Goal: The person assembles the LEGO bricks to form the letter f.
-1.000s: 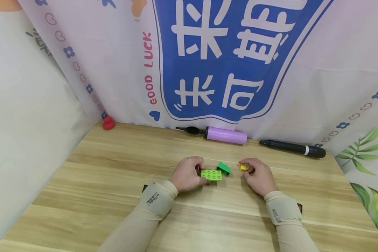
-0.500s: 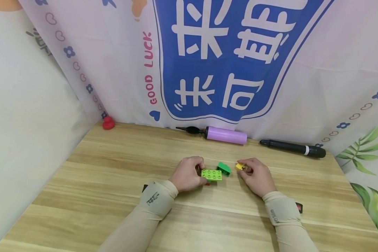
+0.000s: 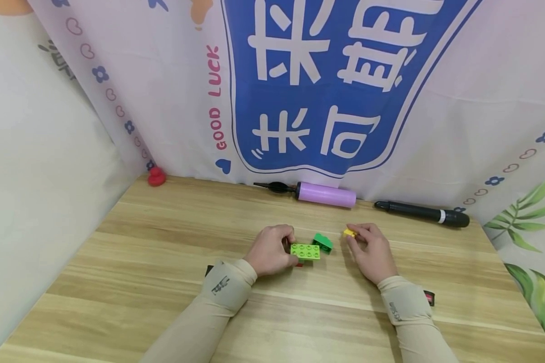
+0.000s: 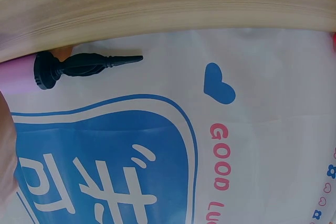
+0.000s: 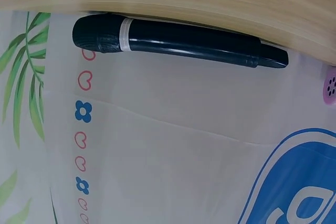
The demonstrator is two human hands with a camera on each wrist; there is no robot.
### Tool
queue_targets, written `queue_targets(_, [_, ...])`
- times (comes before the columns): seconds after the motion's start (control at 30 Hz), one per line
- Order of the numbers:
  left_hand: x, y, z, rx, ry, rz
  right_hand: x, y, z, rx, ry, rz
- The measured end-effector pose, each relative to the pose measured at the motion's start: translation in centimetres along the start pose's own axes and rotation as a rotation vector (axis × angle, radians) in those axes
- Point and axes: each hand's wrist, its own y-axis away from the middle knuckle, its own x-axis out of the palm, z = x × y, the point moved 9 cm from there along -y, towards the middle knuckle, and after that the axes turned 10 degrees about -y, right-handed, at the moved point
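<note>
In the head view my left hand (image 3: 271, 252) grips a light green toy building brick (image 3: 305, 251) with studs facing up. A bit of red (image 3: 301, 264) shows beneath that brick, mostly hidden. My right hand (image 3: 373, 254) pinches a small yellow brick (image 3: 349, 233) between thumb and fingertips; the fingers cover part of it. Between the hands a darker green brick (image 3: 323, 242) with a curved top lies tilted, close to the light green brick's right end. Only a sliver of a hand shows at the left edge of the left wrist view, and none in the right wrist view.
A purple hand pump (image 3: 327, 195) with a black nozzle lies along the table's (image 3: 163, 242) back edge. To its right is a black microphone (image 3: 423, 214). A red object (image 3: 156, 177) stands in the back left corner. Behind hangs a printed cloth (image 3: 172, 101).
My right hand has turned the yellow brick, brought it slightly left, then shifted it a little farther back and right. The left hand and the light green brick stay put.
</note>
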Motion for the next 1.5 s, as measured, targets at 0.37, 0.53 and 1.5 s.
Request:
queue_targets(0.37, [0.0,0.0,0.1,0.006,-0.001,0.003,0.0,0.1,1.0,-0.026,-0.103,-0.068])
queue_targets(0.53, [0.0,-0.1,0.0,0.013,0.001,0.002,-0.7,0.1,1.0,-0.015,-0.115,-0.142])
queue_targets(1.5, [-0.1,-0.1,-0.1,0.035,-0.007,-0.013,3.8,2.2,6.3,-0.189,-0.557,-0.113])
